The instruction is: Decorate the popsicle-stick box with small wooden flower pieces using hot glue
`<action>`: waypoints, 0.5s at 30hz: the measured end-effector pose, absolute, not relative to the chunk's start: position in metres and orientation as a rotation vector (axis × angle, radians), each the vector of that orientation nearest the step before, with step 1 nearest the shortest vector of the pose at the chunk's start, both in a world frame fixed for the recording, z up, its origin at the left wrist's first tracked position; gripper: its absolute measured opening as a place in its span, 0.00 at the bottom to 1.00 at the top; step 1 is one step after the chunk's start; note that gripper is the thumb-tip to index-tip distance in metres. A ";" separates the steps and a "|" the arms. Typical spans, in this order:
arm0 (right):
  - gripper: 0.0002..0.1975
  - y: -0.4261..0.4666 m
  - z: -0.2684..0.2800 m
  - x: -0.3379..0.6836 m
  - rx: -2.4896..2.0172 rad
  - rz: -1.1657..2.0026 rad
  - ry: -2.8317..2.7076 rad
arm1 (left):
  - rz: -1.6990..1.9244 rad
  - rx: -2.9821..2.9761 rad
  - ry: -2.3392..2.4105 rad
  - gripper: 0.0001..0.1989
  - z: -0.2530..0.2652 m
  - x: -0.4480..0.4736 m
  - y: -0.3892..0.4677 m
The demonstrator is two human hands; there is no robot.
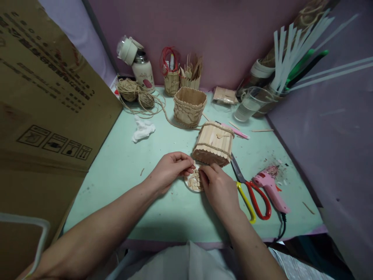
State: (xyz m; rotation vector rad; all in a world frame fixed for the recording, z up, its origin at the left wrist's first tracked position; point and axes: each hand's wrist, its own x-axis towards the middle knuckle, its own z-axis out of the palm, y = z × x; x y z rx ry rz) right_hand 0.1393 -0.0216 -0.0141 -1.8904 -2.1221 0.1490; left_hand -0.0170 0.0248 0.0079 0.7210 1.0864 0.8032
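Note:
A small white round dish (188, 187) lies on the table, with several pale flat wooden pieces (196, 179) in it. My left hand (170, 170) is over its left rim, thumb and fingers pinched on what looks like a small wooden piece. From the right side my right hand (220, 188) reaches over the dish, fingers closed and pressed together; whatever they hold is hidden. Just behind both hands a container of wooden sticks (214, 140), bound with twine, lies tipped with its scalloped end towards me.
Right of my right hand lie scissors (258, 200) and a pink glue gun (272, 190). Behind stand a stick-covered basket (189, 107), twine balls (131, 91), a bottle (143, 72) and a plastic cup (247, 109). A crumpled tissue (142, 128) lies left; a cardboard box (52, 116) walls that side.

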 end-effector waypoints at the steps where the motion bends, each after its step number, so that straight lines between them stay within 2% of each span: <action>1: 0.09 -0.021 -0.015 0.138 -1.901 0.154 -2.129 | 0.803 0.723 1.084 0.06 0.008 -0.017 0.025; 6: 0.09 -0.022 -0.011 0.138 -1.688 0.396 -1.846 | 0.807 0.734 1.084 0.05 0.007 -0.017 0.024; 12: 0.07 -0.023 -0.007 0.141 -1.418 1.223 -1.021 | 0.771 0.745 1.084 0.05 0.008 -0.012 0.021; 15: 0.09 -0.021 -0.008 0.141 -1.320 1.406 -0.822 | 0.751 0.746 1.080 0.05 0.008 -0.011 0.019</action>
